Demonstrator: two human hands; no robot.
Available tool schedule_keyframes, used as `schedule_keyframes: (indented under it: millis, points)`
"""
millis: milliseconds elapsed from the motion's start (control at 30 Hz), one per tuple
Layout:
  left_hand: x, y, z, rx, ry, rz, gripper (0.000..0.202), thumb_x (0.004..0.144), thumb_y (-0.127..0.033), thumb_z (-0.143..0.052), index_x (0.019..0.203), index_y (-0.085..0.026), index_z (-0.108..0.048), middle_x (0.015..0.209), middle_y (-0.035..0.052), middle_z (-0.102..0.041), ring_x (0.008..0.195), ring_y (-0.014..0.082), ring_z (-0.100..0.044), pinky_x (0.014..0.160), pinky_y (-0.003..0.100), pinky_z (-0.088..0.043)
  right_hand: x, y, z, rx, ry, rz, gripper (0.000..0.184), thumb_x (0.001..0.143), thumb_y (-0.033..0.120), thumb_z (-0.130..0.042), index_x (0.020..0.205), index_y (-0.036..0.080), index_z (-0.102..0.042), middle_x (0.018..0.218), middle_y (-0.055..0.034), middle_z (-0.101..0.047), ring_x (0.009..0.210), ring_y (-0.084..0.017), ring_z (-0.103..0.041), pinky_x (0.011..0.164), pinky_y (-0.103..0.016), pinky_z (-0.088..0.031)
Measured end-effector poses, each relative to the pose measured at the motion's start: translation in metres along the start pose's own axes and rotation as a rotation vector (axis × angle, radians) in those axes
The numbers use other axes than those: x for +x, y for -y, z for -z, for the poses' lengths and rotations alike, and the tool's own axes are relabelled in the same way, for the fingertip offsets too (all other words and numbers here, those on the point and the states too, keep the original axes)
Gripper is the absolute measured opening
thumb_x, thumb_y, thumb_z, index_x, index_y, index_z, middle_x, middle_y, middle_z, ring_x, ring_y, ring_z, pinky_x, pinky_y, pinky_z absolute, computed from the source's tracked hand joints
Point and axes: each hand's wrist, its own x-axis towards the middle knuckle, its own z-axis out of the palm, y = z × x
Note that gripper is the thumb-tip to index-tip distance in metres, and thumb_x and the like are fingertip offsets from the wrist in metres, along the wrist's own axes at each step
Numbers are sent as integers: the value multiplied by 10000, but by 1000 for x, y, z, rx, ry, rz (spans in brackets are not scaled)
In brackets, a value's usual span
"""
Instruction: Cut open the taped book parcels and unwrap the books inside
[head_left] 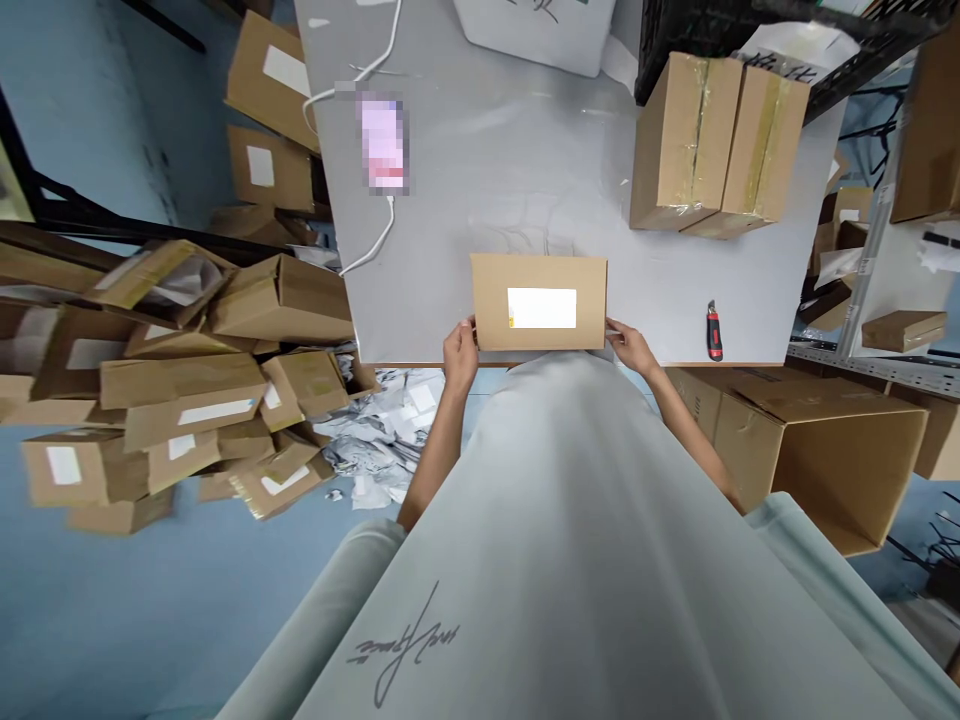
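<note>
A small brown cardboard box with a white label on its upper face is at the table's near edge, right in front of my body. My left hand grips its left end, thumb toward the top and fingers partly hidden. At the opposite end, my right hand holds the box's right side between thumb and fingers. To the right on the table lies a red and black box cutter, apart from my right hand.
Two taped cartons stand at the back right beside a black crate. A blurred phone with white cables lies at left. Boxes and paper scraps are heaped left of the table. An open carton stands right.
</note>
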Motion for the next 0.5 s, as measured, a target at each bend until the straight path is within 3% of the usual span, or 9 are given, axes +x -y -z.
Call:
schedule_keyframes:
  millis: [133, 233, 400, 500]
  points:
    - [-13, 5, -2, 72, -30, 104, 785, 976, -895, -448, 940, -182, -775, 937, 131, -794, 1028, 295, -754, 1009, 449, -618, -14, -2, -6, 2, 84, 20, 623, 836, 504, -795, 1403, 247, -772, 1430, -96, -769, 1237, -315, -747, 1076, -540, -624]
    - [-16, -4, -5, 27, -39, 93, 847, 997, -914, -380, 1040, -181, -803, 1028, 146, -816, 1102, 299, -757, 1058, 452, -602, -16, 10, -5, -9, 23, 58, 633, 816, 662, -837, 1298, 252, -816, 1362, -102, -779, 1253, -319, -723, 1072, -526, -628]
    - [-8, -41, -4, -37, -103, -59, 931, 1045, -893, -227, 1176, -192, -825, 1135, 137, -799, 1099, 260, -753, 981, 391, -626, -15, 46, 14, -111, -123, 149, 667, 892, 875, -688, 1008, 235, -836, 1066, -92, -743, 993, -272, -735, 979, -456, -648]
    - [-1, -61, -2, 33, -82, -223, 786, 1016, -875, -458, 1185, -209, -840, 1069, 93, -724, 1054, 237, -718, 970, 359, -611, -13, 65, 24, -209, -247, 191, 687, 989, 879, -549, 828, 246, -763, 929, -70, -683, 894, -250, -685, 903, -414, -624]
